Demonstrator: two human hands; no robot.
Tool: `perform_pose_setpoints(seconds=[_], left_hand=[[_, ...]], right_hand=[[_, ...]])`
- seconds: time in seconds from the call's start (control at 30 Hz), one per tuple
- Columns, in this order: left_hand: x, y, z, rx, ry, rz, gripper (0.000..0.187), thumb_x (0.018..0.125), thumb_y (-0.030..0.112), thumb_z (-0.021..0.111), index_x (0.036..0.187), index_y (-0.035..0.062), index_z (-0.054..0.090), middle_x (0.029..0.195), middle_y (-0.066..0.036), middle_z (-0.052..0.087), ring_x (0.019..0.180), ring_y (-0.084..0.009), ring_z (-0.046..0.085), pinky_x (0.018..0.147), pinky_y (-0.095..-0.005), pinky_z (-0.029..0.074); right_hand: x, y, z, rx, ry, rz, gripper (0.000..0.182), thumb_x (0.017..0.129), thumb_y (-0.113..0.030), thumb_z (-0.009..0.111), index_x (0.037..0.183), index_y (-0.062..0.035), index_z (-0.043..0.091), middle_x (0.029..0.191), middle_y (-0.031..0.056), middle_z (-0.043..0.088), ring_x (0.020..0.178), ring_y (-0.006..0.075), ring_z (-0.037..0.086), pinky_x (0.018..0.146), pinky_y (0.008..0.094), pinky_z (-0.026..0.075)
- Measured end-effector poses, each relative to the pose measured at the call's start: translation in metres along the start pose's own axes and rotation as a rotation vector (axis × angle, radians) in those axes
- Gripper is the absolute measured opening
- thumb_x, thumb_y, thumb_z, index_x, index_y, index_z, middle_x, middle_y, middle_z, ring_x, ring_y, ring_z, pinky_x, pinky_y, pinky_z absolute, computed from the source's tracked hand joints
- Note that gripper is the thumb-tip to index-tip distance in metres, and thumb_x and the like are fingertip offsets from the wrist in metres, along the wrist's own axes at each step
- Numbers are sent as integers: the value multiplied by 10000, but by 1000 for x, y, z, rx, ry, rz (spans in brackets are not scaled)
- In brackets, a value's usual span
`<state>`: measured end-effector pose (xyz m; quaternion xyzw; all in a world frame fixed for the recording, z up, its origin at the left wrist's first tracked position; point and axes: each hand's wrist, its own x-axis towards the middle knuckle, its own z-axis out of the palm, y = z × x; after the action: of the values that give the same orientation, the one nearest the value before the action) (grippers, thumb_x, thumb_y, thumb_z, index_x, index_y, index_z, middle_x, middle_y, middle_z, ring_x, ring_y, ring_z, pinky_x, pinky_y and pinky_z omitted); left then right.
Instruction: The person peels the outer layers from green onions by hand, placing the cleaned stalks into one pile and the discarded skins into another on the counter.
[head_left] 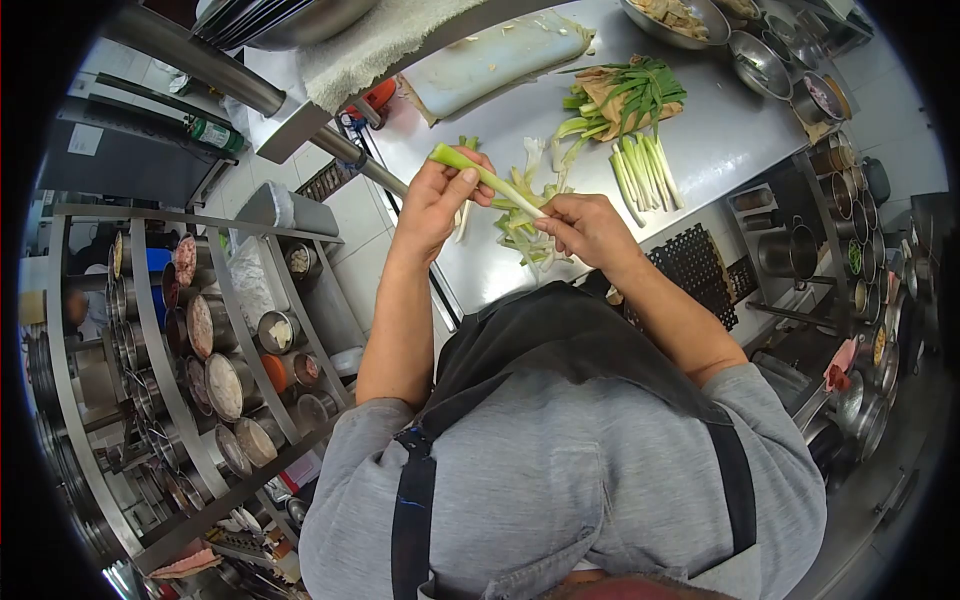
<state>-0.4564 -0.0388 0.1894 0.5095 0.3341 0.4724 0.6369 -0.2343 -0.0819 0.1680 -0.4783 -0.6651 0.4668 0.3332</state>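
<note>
A pale green and white leek spans both hands over the steel table, slanting down to the right. My left hand is closed around its thicker green end, thumb on top. My right hand pinches the white end between thumb and fingers. Beneath the hands lies a loose heap of peeled leek leaves, partly hidden by them. To the right of the heap, several trimmed leeks lie side by side. Behind these is a bunch of leeks with dark green leaves, partly wrapped in brown paper.
A large pale wrapped slab lies at the back of the steel table. Metal bowls stand at its back right. A shelf rack with several food pots is at my left. More pots stand on shelves at right.
</note>
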Motion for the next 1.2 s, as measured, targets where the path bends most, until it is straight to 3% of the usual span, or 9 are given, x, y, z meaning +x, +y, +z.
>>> perform_pose_setpoints(seconds=[0.17,0.5,0.57,0.67,0.73,0.87,0.93,1.1,1.2], left_hand=[[-3,2,4,41,-74,70,156,945,111,513,1063,10,505,1000,-101,572,839,-144,573,755,-278,497],[-7,-4,-1,-102,-125,133,140,920,62,538,1052,25,507,1054,-136,549,876,-176,589,807,-302,504],[-10,-7,0,-118,-112,130,149,903,27,541,1046,34,500,1078,-174,526,935,-235,600,822,-332,509],[-15,-13,5,-115,-112,122,140,880,2,556,1008,36,510,1094,-176,519,970,-254,597,844,-352,502],[-18,-12,8,-103,-93,144,141,866,-14,565,987,38,516,1093,-174,521,975,-259,596,853,-358,498],[-21,-14,2,-81,-65,195,159,828,-56,586,938,43,527,1103,-175,526,987,-269,594,875,-371,490],[-23,-13,1,-90,-95,195,166,822,-68,584,930,45,528,1109,-176,527,992,-270,593,880,-376,488],[-30,-19,1,-90,-173,145,205,800,-54,615,963,45,542,1143,-179,525,1009,-272,589,880,-375,490],[-33,-12,0,-53,-246,146,396,795,41,652,1172,25,532,1251,-177,488,1024,-246,583,808,-317,498]], right_hand=[[1,10,3,80,28,54,163,845,-121,656,829,34,612,596,73,590,485,119,573,458,268,442],[4,14,-4,-27,205,-158,128,808,-80,680,801,21,602,634,98,599,534,163,580,492,270,444],[6,13,-6,-62,246,-191,131,803,-76,682,791,22,596,635,103,596,535,173,577,493,273,441],[9,11,-6,-116,247,-252,138,809,-78,678,800,24,586,653,98,608,535,154,579,493,265,443],[10,10,-4,153,158,-87,127,821,-75,673,801,15,586,680,85,631,543,128,584,488,245,451],[10,14,-6,334,75,108,131,856,-94,645,891,25,604,753,99,651,567,127,609,489,229,476],[11,5,-8,747,185,252,234,887,-135,611,1018,55,576,778,112,648,599,156,639,503,224,509],[15,5,-15,761,166,148,285,904,-127,572,1106,73,549,830,129,660,642,174,656,505,221,511],[15,4,-21,718,176,120,281,901,-111,572,1111,75,555,842,131,663,679,170,663,530,221,517]])
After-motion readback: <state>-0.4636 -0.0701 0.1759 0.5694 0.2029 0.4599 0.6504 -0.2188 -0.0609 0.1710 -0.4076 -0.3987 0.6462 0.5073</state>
